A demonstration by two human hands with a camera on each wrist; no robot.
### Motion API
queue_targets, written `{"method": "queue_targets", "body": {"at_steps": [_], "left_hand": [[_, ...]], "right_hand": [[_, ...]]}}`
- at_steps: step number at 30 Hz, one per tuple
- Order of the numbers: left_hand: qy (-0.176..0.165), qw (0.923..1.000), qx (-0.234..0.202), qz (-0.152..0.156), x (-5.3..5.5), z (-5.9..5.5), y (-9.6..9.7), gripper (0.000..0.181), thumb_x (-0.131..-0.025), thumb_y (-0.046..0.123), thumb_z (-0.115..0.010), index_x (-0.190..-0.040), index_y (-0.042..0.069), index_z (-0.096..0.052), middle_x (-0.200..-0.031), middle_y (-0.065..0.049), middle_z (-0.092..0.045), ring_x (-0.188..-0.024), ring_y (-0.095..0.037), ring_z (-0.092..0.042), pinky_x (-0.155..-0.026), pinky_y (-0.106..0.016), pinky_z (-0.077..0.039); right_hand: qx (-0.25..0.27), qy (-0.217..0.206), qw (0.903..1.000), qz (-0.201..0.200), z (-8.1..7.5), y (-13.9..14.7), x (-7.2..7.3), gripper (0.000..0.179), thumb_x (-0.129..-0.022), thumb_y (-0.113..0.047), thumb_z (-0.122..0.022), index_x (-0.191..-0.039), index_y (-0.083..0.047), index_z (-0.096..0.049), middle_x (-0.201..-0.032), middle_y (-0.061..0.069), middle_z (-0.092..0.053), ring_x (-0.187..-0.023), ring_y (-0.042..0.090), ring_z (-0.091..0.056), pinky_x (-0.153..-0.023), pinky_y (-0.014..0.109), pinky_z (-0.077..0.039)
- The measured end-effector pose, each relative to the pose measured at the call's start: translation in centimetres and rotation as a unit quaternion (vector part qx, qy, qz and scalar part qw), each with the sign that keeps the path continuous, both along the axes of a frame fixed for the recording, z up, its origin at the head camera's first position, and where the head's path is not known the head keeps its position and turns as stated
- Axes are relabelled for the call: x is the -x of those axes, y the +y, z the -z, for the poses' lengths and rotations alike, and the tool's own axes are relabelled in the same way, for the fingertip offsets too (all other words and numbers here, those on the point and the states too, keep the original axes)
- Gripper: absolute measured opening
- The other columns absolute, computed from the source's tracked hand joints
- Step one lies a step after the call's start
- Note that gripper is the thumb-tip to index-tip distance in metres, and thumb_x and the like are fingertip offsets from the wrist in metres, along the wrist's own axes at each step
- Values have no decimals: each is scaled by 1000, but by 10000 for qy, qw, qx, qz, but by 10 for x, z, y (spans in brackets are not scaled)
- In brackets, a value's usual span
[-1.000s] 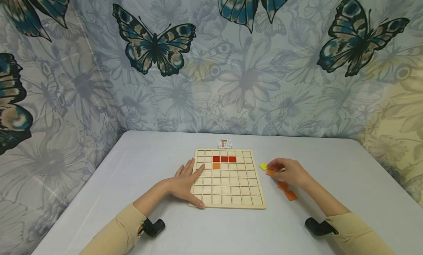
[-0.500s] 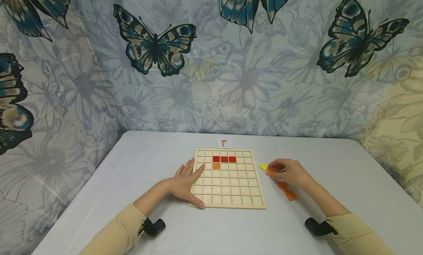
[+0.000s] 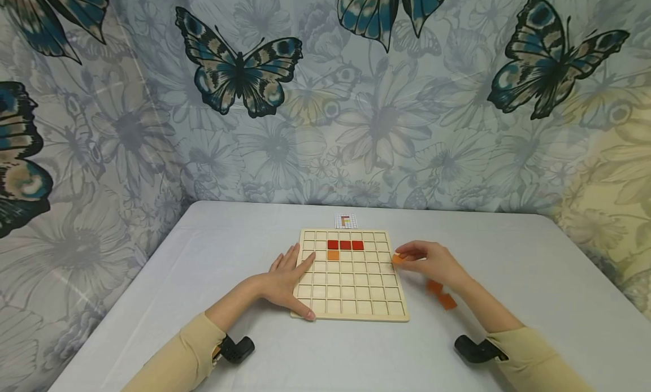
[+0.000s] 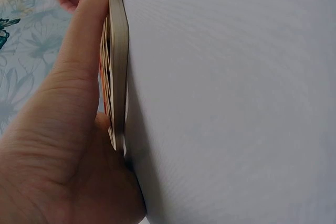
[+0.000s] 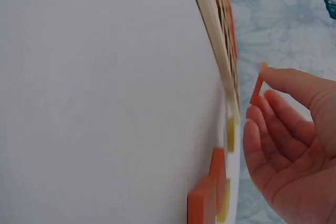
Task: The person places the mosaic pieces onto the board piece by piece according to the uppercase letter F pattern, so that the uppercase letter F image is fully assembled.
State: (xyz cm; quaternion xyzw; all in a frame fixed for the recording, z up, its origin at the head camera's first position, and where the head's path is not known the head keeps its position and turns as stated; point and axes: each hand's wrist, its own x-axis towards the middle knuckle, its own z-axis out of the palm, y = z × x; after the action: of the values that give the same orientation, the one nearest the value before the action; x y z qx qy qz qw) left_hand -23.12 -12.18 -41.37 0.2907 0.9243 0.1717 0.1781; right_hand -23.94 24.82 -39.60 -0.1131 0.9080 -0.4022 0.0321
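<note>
My left hand [image 3: 282, 282] lies spread across the left edge of a wooden grid board [image 3: 363, 279], fingers straight and the thumb at the near corner. Between thumb and fingertips, my right hand [image 3: 432, 263] pinches an orange square tile [image 5: 258, 88], raised off the table by the board's right edge. Three red tiles [image 3: 345, 245] sit side by side in one row of cells, with an orange tile [image 3: 333, 255] below the leftmost. In the right wrist view, yellow tiles [image 5: 231, 134] lie on the table; the right hand hides them in the head view.
Two loose orange tiles [image 3: 447, 301] lie on the white table [image 3: 244, 228], right of the board and below the right hand. A small printed pattern card [image 3: 346, 221] lies just beyond the board's far edge. A butterfly-patterned cloth [image 3: 325, 155] hangs behind the table.
My right hand has picked up an orange tile from beside the yellow one and moved left with it to the board's right edge. The left hand has stayed in place.
</note>
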Motion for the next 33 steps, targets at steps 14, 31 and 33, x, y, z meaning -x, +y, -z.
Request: {"method": "queue_targets", "body": {"at_steps": [14, 31, 33], "left_hand": [[-1, 10000, -6, -7, 0, 0, 0, 129, -66, 66, -79, -158, 15, -3, -158, -24, 17, -146, -34, 17, -115, -53, 5], [-15, 10000, 22, -3, -1, -1, 0, 129, -67, 65, -80, -158, 14, -3, -158, -24, 16, -146, -33, 17, -115, -53, 6], [-15, 10000, 23, -7, -1, -1, 1, 129, -67, 65, -79, -158, 14, -3, -158, -23, 16, -146, -33, 18, -115, -53, 6]], "right_hand": [[353, -248, 9986, -309, 5, -39, 5, 33, -82, -29, -79, -109, -11, -72, -95, -1, -69, -90, 16, -61, -79, 34, -48], [427, -178, 9965, -693, 9, -68, 7, 24, -82, -23, -80, -104, -16, -74, -93, -4, -69, -86, 15, -62, -78, 34, -48], [413, -179, 9965, -710, 9, -70, 7, 24, -82, -22, -80, -104, -16, -74, -94, -4, -69, -86, 15, -62, -78, 34, -49]]}}
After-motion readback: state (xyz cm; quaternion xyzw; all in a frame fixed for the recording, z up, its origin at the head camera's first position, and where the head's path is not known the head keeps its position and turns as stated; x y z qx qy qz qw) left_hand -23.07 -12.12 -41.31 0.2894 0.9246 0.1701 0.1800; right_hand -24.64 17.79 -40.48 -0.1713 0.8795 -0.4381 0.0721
